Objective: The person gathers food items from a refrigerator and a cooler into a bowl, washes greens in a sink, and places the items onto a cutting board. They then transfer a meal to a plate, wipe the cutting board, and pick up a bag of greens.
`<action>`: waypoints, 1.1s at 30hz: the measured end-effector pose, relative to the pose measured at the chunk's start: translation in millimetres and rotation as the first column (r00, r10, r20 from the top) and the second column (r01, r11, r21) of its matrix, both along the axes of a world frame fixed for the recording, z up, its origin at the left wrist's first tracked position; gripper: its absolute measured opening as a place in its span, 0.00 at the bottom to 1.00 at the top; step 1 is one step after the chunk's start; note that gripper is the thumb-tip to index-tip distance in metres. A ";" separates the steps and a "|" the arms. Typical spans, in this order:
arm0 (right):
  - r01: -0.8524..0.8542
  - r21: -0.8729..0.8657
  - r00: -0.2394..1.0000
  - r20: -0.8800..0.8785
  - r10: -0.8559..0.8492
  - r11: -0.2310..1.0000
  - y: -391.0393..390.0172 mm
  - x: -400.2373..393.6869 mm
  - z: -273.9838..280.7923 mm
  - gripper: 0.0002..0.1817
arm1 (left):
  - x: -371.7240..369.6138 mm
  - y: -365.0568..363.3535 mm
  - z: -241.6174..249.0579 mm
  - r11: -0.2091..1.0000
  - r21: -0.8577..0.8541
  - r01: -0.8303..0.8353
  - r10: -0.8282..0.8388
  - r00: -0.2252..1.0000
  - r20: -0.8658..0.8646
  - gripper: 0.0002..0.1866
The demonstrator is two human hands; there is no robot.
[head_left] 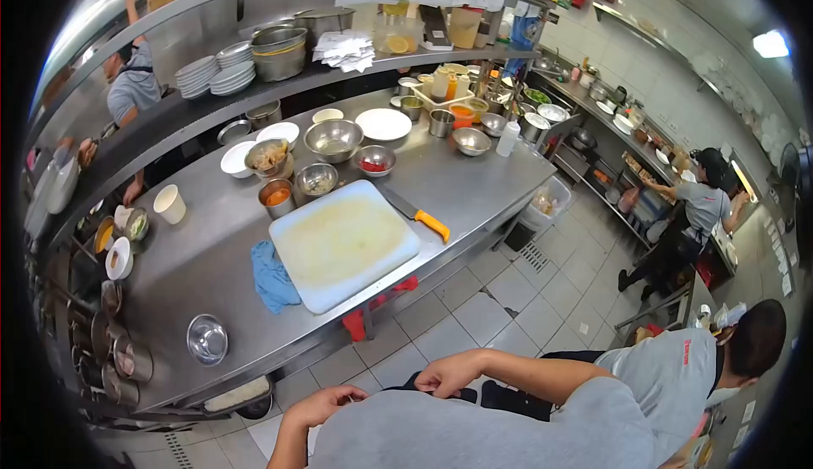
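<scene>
My left hand point(332, 403) is at the front of my grey shirt point(474, 435), low at the waist. Its fingers are curled, and the shirt hides what they hold, if anything. My right hand point(450, 373) is bent in at the waist with fingers pinched beside black cloth point(415, 383); what lies between them is hidden. Both hands are off the steel table. On the table in front of me lies a white cutting board point(343, 244), stained yellowish. A knife with a yellow handle point(432, 224) rests along its right edge, and a crumpled blue cloth point(275, 276) touches its left side.
A steel bowl point(207, 339) stands at the table's near left. Behind the board are metal bowls point(334, 140), white plates point(384, 124) and a squeeze bottle point(508, 139). A co-worker point(669, 376) is close on my right; another person point(703, 202) works farther back.
</scene>
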State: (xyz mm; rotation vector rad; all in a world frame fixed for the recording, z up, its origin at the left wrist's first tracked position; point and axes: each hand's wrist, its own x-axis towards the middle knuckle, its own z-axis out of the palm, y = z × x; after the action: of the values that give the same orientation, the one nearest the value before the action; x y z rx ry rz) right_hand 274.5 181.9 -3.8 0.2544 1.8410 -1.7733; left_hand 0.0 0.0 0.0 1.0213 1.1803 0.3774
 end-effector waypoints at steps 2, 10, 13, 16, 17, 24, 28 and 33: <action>-0.095 0.006 0.988 -0.124 0.095 0.995 6.3 -7.4 0.1 0.11 | 4.2 -11.5 5.4 0.987 0.098 -0.126 0.127 0.992 -0.001 0.16; 0.275 -0.245 0.959 0.143 -0.246 0.930 21.3 -58.3 -84.6 0.17 | 5.2 -65.6 -30.4 0.802 -0.066 -0.593 0.592 0.776 0.217 0.13; 0.520 -0.080 0.847 0.176 -0.502 0.850 0.6 -76.2 -155.3 0.17 | -7.0 -74.1 -64.6 0.664 -0.097 -0.742 0.726 0.607 0.325 0.12; 0.430 -0.046 0.885 0.220 -0.411 0.902 -15.9 -67.2 -258.5 0.17 | -20.4 -100.1 -142.9 0.489 -0.132 -0.862 0.866 0.462 0.191 0.12; 0.092 0.280 0.974 0.173 -0.145 0.956 -18.7 -65.7 -296.4 0.17 | -25.6 -118.0 -178.8 0.412 -0.109 -0.905 0.910 0.415 -0.003 0.12; -0.084 0.404 0.807 0.563 -0.176 0.911 6.5 46.6 -307.2 0.16 | 4.4 -188.1 -197.3 0.012 -0.228 -0.974 0.998 -0.001 0.059 0.15; 0.056 0.556 0.774 0.500 -0.388 0.830 37.6 37.1 -315.3 0.16 | -65.2 -195.5 -190.3 -0.073 -0.100 -0.992 0.990 -0.085 0.115 0.20; 0.474 0.469 0.741 0.244 -0.626 0.745 15.8 -30.4 -314.4 0.13 | -184.8 -175.6 -157.3 -0.188 0.081 -0.979 0.957 -0.164 0.238 0.30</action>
State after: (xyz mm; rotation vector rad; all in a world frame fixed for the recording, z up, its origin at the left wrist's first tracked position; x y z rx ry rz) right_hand 244.1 197.7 -318.2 1.3552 1.8995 -1.5263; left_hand -184.8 -175.6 -157.3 -0.1004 1.6953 1.9275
